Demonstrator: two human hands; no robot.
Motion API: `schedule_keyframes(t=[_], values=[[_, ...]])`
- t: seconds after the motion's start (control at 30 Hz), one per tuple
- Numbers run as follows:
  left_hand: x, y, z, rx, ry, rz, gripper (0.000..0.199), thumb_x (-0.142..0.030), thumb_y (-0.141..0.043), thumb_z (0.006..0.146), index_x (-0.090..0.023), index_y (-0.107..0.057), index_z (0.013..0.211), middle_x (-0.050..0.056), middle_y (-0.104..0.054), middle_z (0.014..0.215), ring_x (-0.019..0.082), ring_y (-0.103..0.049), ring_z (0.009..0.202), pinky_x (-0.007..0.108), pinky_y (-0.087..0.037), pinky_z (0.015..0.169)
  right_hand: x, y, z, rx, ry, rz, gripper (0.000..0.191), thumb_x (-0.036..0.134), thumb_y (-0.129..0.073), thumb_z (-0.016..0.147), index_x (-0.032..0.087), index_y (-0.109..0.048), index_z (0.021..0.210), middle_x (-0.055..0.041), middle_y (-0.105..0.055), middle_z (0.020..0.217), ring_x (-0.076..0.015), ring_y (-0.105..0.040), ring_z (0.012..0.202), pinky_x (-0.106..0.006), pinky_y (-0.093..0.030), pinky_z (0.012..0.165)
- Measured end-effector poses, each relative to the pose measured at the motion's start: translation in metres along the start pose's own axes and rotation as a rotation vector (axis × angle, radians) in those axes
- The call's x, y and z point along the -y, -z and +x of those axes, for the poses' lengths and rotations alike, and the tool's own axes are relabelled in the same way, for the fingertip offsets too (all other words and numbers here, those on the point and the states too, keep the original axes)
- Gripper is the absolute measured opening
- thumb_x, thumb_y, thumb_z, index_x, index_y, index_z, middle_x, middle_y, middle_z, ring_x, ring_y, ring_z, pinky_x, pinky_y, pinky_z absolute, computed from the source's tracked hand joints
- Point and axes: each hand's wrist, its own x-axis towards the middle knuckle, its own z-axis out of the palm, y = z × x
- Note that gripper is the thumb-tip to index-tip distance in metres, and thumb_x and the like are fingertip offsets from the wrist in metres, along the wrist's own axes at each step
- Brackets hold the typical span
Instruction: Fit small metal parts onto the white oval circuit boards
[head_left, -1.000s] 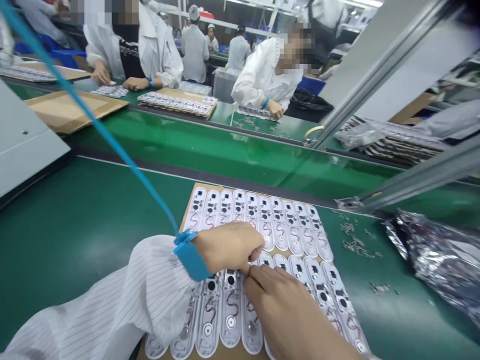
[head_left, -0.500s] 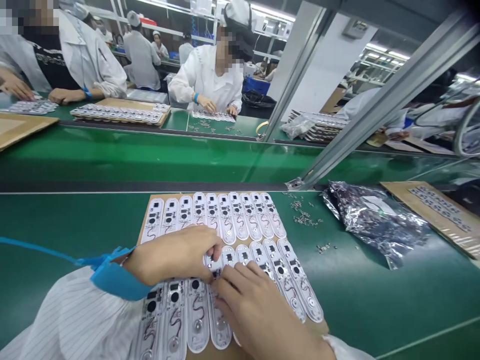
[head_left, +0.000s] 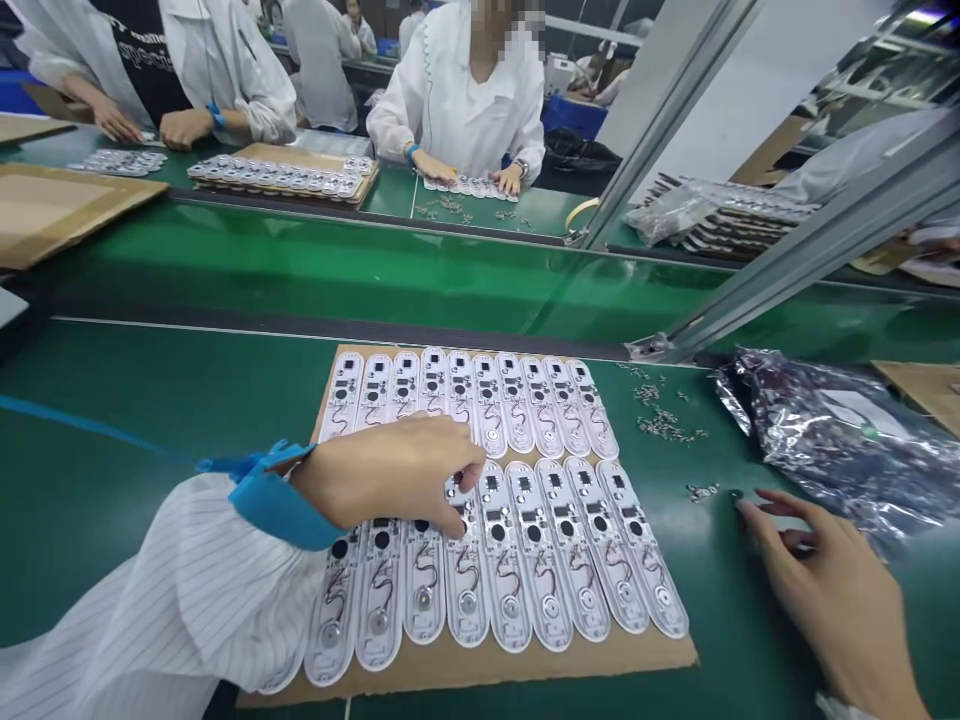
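Two rows of white oval housings with circuit boards, wires and round discs point(head_left: 510, 560) lie on a cardboard sheet point(head_left: 600, 655). My left hand point(head_left: 397, 470), with a blue wrist strap point(head_left: 281, 495), reaches over the middle of the rows. Its thumb and index finger are apart, close to one housing in the front row, with no object visible between them. To the right of the cardboard, my right hand point(head_left: 832, 580) is over the green table; a small dark piece point(head_left: 736, 495) is at its fingertips. Small metal parts point(head_left: 703, 492) lie just left of that hand.
A larger scatter of metal parts point(head_left: 667, 425) and a shiny silver bag point(head_left: 840, 430) lie at the right. Behind the green divider point(head_left: 375, 265), two people in white coats handle similar pieces. A metal post point(head_left: 750, 270) slants at the right; cardboard point(head_left: 67, 210) lies far left.
My right hand has moved from the housings to the table at the right, and a small dark piece now shows at its fingertips. My left hand stays over the housings. The view has shifted.
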Motion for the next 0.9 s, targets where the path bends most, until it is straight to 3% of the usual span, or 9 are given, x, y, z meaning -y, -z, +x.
schedule_keyframes(t=[0.1, 0.23, 0.37, 0.43, 0.5, 0.67, 0.8, 0.9], values=[[-0.002, -0.002, 0.0, -0.013, 0.0, 0.023, 0.028, -0.036, -0.074, 0.076, -0.021, -0.057, 0.093, 0.003, -0.056, 0.098, 0.023, -0.048, 0.093, 0.029, -0.031, 0.067, 0.005, 0.001, 0.002, 0.054, -0.093, -0.041, 0.019, 0.046, -0.08, 0.07, 0.028, -0.074, 0.073, -0.0055, -0.067, 0.066, -0.0194, -0.063, 0.044, -0.027, -0.041, 0.033], [-0.005, -0.003, -0.001, -0.014, 0.002, 0.035, 0.027, -0.033, -0.075, 0.075, -0.021, -0.056, 0.091, 0.002, -0.056, 0.097, 0.022, -0.047, 0.093, 0.029, -0.03, 0.068, 0.021, 0.003, 0.006, 0.118, -0.105, -0.07, 0.018, 0.045, -0.074, 0.076, 0.027, -0.071, 0.073, -0.0063, -0.067, 0.076, -0.0211, -0.064, 0.053, -0.032, -0.044, 0.042], [-0.002, -0.003, -0.002, -0.014, 0.03, 0.0, 0.028, -0.035, -0.075, 0.075, -0.021, -0.055, 0.088, 0.002, -0.055, 0.096, 0.022, -0.047, 0.092, 0.029, -0.031, 0.065, 0.036, 0.011, 0.001, 0.129, -0.171, 0.017, 0.025, 0.051, -0.064, 0.085, 0.027, -0.068, 0.083, -0.0082, -0.069, 0.08, -0.0259, -0.067, 0.068, -0.038, -0.048, 0.06], [0.0, -0.003, -0.002, -0.027, 0.032, -0.021, 0.026, -0.035, -0.074, 0.075, -0.022, -0.056, 0.088, 0.002, -0.057, 0.095, 0.022, -0.048, 0.093, 0.03, -0.032, 0.066, 0.047, 0.016, -0.003, 0.113, -0.247, 0.092, 0.03, 0.055, -0.064, 0.084, 0.026, -0.068, 0.088, -0.0087, -0.07, 0.08, -0.0279, -0.067, 0.073, -0.039, -0.049, 0.064], [0.0, -0.002, -0.002, -0.076, 0.027, -0.04, 0.02, -0.036, -0.069, 0.08, -0.022, -0.059, 0.091, 0.002, -0.06, 0.097, 0.023, -0.051, 0.094, 0.031, -0.035, 0.068, 0.063, 0.021, -0.006, 0.08, -0.224, 0.177, 0.032, 0.056, -0.066, 0.082, 0.025, -0.069, 0.088, -0.0093, -0.072, 0.086, -0.0283, -0.067, 0.076, -0.039, -0.05, 0.066], [-0.02, 0.001, -0.003, -0.234, -0.032, -0.25, 0.027, -0.046, -0.051, 0.094, -0.029, -0.067, 0.108, 0.002, -0.065, 0.113, 0.022, -0.058, 0.106, 0.033, -0.045, 0.079, 0.135, 0.027, -0.01, 0.058, 0.273, 0.375, 0.017, 0.04, -0.062, 0.091, 0.026, -0.07, 0.087, -0.0058, -0.07, 0.091, -0.0223, -0.066, 0.081, -0.031, -0.051, 0.058], [-0.036, -0.002, -0.001, -0.304, -0.099, -0.633, 0.05, -0.053, -0.065, 0.087, -0.035, -0.057, 0.133, -0.001, -0.066, 0.126, 0.019, -0.062, 0.114, 0.031, -0.052, 0.092, 0.201, 0.027, -0.01, 0.123, 0.67, 0.461, 0.014, 0.016, -0.058, 0.094, 0.025, -0.068, 0.094, -0.0028, -0.068, 0.091, -0.0162, -0.066, 0.082, -0.028, -0.054, 0.067], [-0.038, -0.002, 0.001, -0.31, -0.138, -0.975, 0.052, -0.043, -0.076, 0.081, -0.03, -0.062, 0.129, 0.0, -0.072, 0.116, 0.017, -0.068, 0.107, 0.028, -0.055, 0.092, 0.232, 0.024, -0.006, 0.112, 0.835, 0.516, 0.02, 0.01, -0.057, 0.093, 0.026, -0.069, 0.097, -0.0026, -0.066, 0.09, -0.0148, -0.064, 0.079, -0.026, -0.054, 0.063]])
